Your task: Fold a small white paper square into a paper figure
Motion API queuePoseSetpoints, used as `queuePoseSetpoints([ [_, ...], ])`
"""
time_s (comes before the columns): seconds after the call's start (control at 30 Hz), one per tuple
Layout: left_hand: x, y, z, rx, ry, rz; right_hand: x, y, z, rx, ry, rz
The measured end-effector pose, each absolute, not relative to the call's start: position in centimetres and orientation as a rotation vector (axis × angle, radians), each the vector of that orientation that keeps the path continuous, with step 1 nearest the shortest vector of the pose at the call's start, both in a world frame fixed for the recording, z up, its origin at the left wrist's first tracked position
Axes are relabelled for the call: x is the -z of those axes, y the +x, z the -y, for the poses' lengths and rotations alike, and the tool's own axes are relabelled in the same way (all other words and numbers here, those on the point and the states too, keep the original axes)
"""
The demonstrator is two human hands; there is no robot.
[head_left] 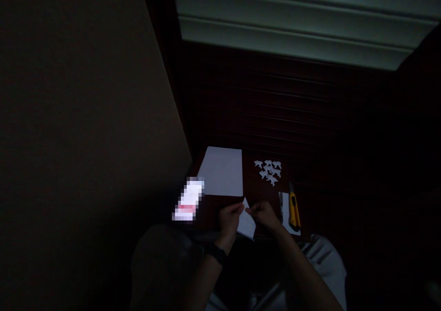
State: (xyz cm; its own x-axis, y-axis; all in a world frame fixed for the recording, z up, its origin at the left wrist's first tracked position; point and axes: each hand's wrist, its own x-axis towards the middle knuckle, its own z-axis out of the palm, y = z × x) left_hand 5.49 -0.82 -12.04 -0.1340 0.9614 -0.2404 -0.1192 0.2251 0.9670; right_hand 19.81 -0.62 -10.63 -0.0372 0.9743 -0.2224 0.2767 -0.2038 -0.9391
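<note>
Paper (246, 225), white, pointed and folded, is being finger-pinched near its tip by your left hand (230, 217) and right hand (265, 214), likely for steadiness.

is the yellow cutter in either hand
No, the yellow cutter lies over a white slip at the right, while the left hand and right hand hold a pointed paper.
</note>
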Motion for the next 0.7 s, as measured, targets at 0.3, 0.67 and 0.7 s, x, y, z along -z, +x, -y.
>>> queuePoseSetpoints([
  [0.3, 11.4, 5.4, 1.0, -1.212, 0.894, -1.34, 10.3, 19.6, 0.9, -1.241, -1.523, 1.335],
  [0.67, 9.4, 5.5, 0.5, -1.068, 0.848, -1.196, 8.9, 19.9, 1.5, -1.331, -1.403, 1.468],
  [0.7, 9.4, 5.6, 0.3, -1.07, 0.82, -1.218, 8.8, 19.9, 1.6, -1.342, -1.408, 1.461],
])
